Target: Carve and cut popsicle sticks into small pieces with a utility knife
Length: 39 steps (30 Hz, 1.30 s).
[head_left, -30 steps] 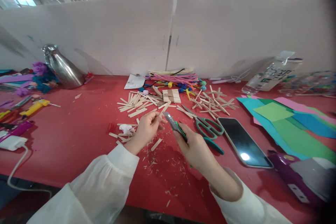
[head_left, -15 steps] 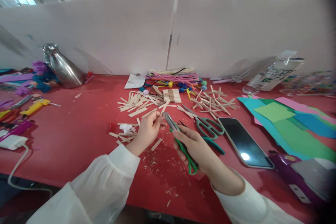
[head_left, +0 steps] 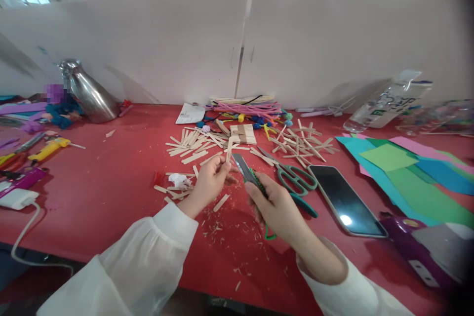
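My left hand (head_left: 212, 180) pinches a wooden craft stick (head_left: 229, 149), which points up and away from me. My right hand (head_left: 276, 205) is wrapped round a utility knife (head_left: 242, 167) with a grey blade and a green-and-dark handle. The blade tip is close to the stick; whether it touches cannot be made out. Below both hands, thin wood shavings (head_left: 217, 229) are scattered over the red table (head_left: 122, 182). A loose craft stick (head_left: 221, 203) lies under my left hand. Green-handled scissors (head_left: 296, 180) rest just beyond my right hand.
Behind my hands lie piled craft sticks (head_left: 192, 145), crossed sticks (head_left: 301, 143) and pink pipe cleaners (head_left: 248, 107). On the right are a phone (head_left: 346, 200), coloured paper (head_left: 418, 173), a bottle (head_left: 381, 103) and a purple device (head_left: 418, 247). A steel jug (head_left: 91, 94) and yellow glue gun (head_left: 52, 150) stand left.
The craft stick has turned more upright in my left hand. My right hand has shifted slightly forward and tilted the knife, so less of its green handle end shows.
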Each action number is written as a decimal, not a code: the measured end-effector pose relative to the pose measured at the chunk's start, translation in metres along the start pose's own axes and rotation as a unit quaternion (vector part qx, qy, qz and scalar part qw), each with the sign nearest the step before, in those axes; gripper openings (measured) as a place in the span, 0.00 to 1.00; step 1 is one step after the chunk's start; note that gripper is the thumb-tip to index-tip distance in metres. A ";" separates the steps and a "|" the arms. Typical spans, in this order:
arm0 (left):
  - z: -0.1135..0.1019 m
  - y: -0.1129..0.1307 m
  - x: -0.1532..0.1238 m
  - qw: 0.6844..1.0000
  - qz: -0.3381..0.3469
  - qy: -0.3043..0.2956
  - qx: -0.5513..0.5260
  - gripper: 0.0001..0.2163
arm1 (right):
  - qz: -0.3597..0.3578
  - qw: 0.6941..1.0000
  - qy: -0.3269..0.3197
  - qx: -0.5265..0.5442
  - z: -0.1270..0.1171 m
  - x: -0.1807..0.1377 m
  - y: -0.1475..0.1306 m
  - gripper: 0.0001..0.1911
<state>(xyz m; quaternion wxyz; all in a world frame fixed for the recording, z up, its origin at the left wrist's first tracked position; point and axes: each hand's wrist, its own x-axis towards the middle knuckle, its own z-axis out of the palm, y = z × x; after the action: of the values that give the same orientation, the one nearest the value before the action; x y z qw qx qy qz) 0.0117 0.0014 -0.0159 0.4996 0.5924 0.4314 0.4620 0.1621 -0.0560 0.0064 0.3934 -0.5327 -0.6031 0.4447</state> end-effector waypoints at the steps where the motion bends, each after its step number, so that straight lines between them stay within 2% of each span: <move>1: 0.000 0.000 0.000 1.000 0.008 0.003 0.011 0.14 | -0.009 1.000 0.001 -0.024 0.000 0.000 0.002 0.11; 10: 0.000 -0.004 -0.002 0.997 0.058 -0.001 0.060 0.09 | -0.064 0.988 0.025 -0.137 0.001 0.002 0.004 0.09; 15: -0.003 -0.003 -0.002 0.979 0.098 0.023 0.175 0.06 | -0.054 0.987 0.025 -0.150 0.002 0.002 0.004 0.10; 18: -0.005 0.001 -0.001 0.959 0.094 0.044 0.263 0.06 | -0.050 0.987 0.025 -0.153 0.003 0.002 0.005 0.11; 22: -0.007 0.006 -0.001 0.940 0.094 0.034 0.326 0.07 | -0.058 0.982 0.025 -0.175 0.001 0.004 0.008 0.13; 26: -0.009 0.006 0.000 0.949 0.104 0.002 0.297 0.08 | -0.083 0.969 0.028 -0.230 -0.005 0.007 0.012 0.14; 31: -0.008 0.003 0.003 0.974 0.113 -0.034 0.191 0.02 | -0.106 0.959 0.034 -0.262 -0.010 0.008 0.015 0.14; 33: -0.007 0.004 0.004 0.986 0.094 -0.031 0.136 0.02 | -0.101 0.956 0.032 -0.275 -0.011 0.009 0.015 0.15; 36: -0.007 0.006 0.005 0.994 0.047 -0.022 0.092 0.04 | -0.084 0.949 0.025 -0.302 -0.012 0.009 0.015 0.16; 39: -0.008 0.006 0.005 0.994 0.038 -0.024 0.095 0.11 | -0.085 0.941 0.018 -0.326 -0.012 0.009 0.015 0.16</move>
<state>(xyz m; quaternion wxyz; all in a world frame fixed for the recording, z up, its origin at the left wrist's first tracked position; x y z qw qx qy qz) 0.0052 0.0070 -0.0092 0.4334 0.6642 0.4386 0.4227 0.1772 -0.0452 -0.0047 0.2454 -0.5865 -0.7509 0.1789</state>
